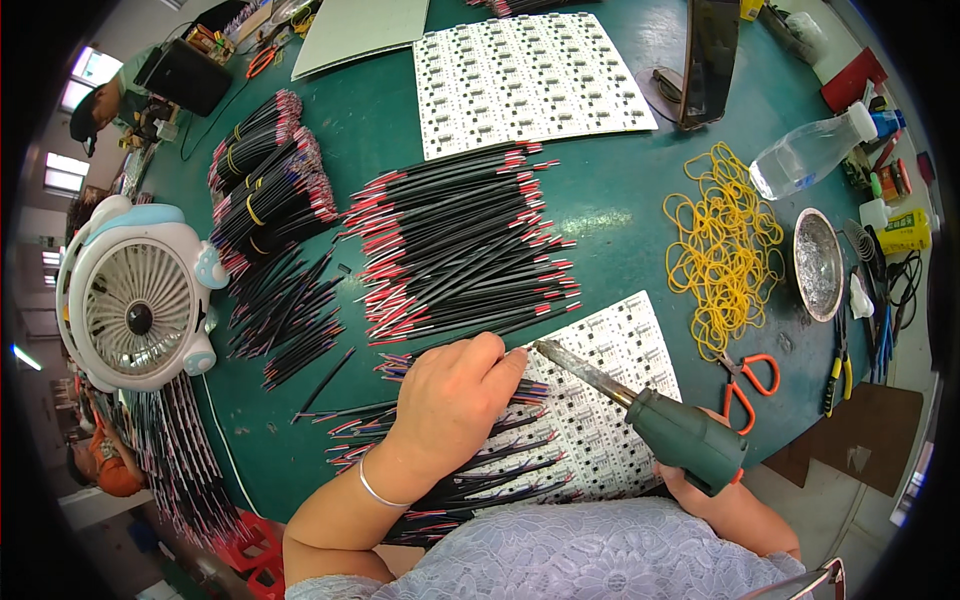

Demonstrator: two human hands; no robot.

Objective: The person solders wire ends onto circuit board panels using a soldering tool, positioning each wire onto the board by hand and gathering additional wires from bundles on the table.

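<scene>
My right hand [690, 488] is wrapped around the green grip of a soldering gun [690, 435]. Its long metal barrel points left and up, and the tip sits just beside the fingertips of my left hand [450, 400]. That hand is closed in a pinch over a white circuit board sheet [610, 400]; what lies between the fingers is too small to make out. Beneath and around the left hand, several short black cables [500, 490] with coloured wire ends lie across the left part of the sheet.
Beyond are a stack of black cables [460, 240], bundled cables [265, 190] and another board sheet [530, 80]. At right lie yellow rubber bands [725, 250], orange-handled scissors [740, 385], a metal bowl [818, 265] and a plastic bottle [815, 152]. A fan [140, 300] stands left.
</scene>
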